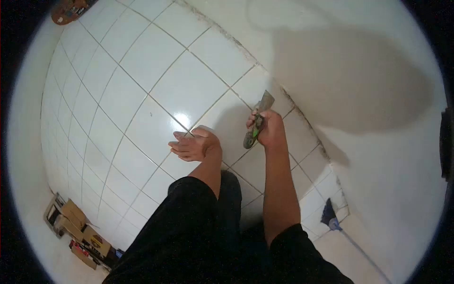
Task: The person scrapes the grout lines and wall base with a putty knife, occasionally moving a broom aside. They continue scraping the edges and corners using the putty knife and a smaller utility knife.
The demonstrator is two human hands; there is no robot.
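White square tiles are covering the floor that is filling the view from 9 o'clock to the centre, with thin grey grout lines crossing between them and a bright spot of light glinting near the middle. From 12 to 4 o'clock a plain white wall is rising, a broad grey shadow is lying across it, and a dark, dirty joint is running where it meets the tiles.

Your two bare forearms are reaching in from 6 o'clock, over black clothing.

Your right hand is sitting just right of centre. Its fingers are closing tightly around the green and black handle of a scraper. The scraper is standing nearly upright in the fist. Its flat grey blade is pointing toward 12 o'clock, out over the tiles and close to the dirty joint, and the handle's end is sticking out below the fist.

Your left hand is hovering just left of centre, at the scraper's 8 o'clock and apart from it. It is holding nothing. Its fingers are lying loosely open and pointing toward 9 o'clock.

At 4 o'clock a broom with dark bristles and a blue collar is resting by the wall's foot. At 8 o'clock several cardboard boxes are sitting in a row at the tiles' edge. At 11 o'clock a small brown object is showing, too small to identify.
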